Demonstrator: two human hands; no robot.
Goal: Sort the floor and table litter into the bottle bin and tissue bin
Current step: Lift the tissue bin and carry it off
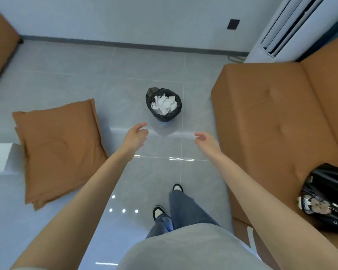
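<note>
I had my left hand (135, 135) and right hand (205, 140) released, both empty, near one tissue bin (164, 118) on the floor (66, 78).

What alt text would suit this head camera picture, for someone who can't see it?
A person's empty left hand and right hand, grip open, reach toward a black bin holding crumpled white tissues on a grey tiled floor. A brown cushion lies at left; a brown sofa with a black bag stands at right.
</note>
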